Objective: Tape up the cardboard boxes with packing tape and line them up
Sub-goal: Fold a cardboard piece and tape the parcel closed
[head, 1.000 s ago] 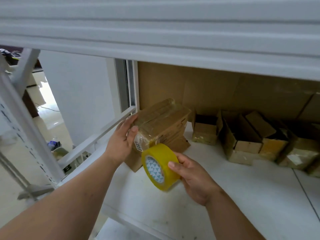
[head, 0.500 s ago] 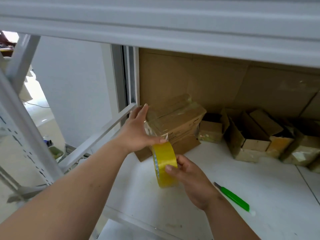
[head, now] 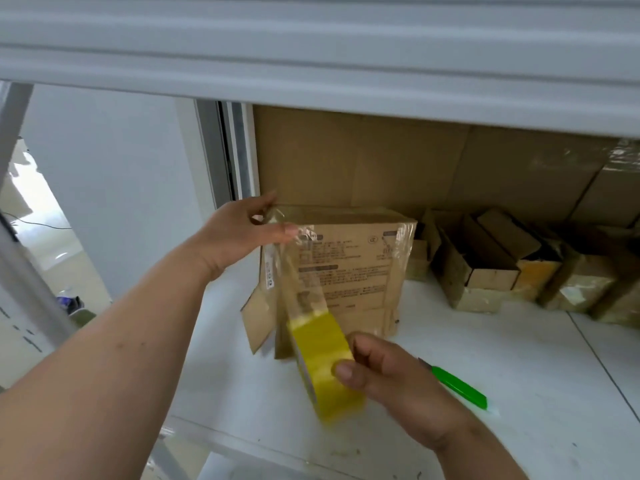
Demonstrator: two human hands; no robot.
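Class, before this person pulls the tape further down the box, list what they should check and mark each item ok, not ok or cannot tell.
1. Tape end held at the top corner of the cardboard box by the left hand: ok.
2. Yellow tape roll gripped by the right hand: ok.
3. Tape strip free of wrinkles: cannot tell.
4. Bottom flaps closed: not ok, they stick out.
5. Green cutter on the shelf beside the right hand: ok.

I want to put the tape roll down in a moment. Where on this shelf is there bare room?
Bare white shelf lies right of the green cutter, in front of the small open boxes. Another patch lies left of the box being taped. The back right is crowded, and the right hand with the tape roll fills the front middle.
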